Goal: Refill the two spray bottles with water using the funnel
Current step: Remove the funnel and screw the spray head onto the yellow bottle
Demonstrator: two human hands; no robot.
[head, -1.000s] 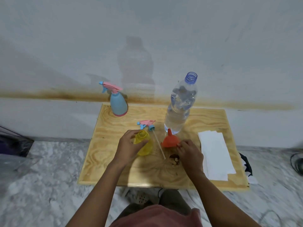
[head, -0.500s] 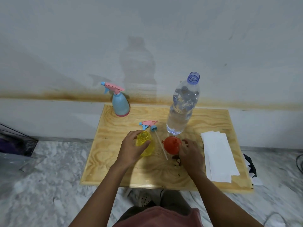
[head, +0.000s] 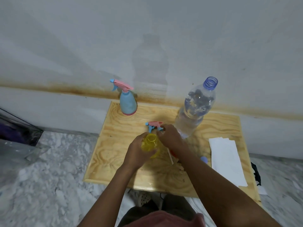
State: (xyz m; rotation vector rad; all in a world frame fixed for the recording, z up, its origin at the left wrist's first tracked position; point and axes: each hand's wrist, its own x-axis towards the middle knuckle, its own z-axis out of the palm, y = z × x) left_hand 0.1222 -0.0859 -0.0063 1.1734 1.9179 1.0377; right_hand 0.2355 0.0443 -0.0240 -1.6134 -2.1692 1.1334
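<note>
The left grip [head: 138, 153] is wrapping its fingers and thumb around the yellow spray bottle [head: 150, 143], which is standing upright near the middle of the bench [head: 114, 145] with its neck open. The right grip [head: 170, 138] is reaching over to the loose spray head [head: 154, 125], which is lying just behind the yellow bottle. Its fingertips [head: 161, 128] are curling at the head's blue collar, but motion blur is hiding whether they are pinching it, so I cannot tell if this grip is grasping it. The head's white dip tube [head: 170, 157] is running toward the near edge under the right wrist. The orange funnel [head: 172, 152] is showing only as a sliver beside that tube, mostly hidden by the wrist.

The uncapped water bottle [head: 193, 112] is standing toward the far edge, right of centre, partly filled. The blue spray bottle [head: 127, 104], with its pink and blue head on, is standing at the far left corner. A white sheet of paper [head: 227, 159] is lying along the right edge, and a small blue cap [head: 204, 159] is sitting just beside its left side.
</note>
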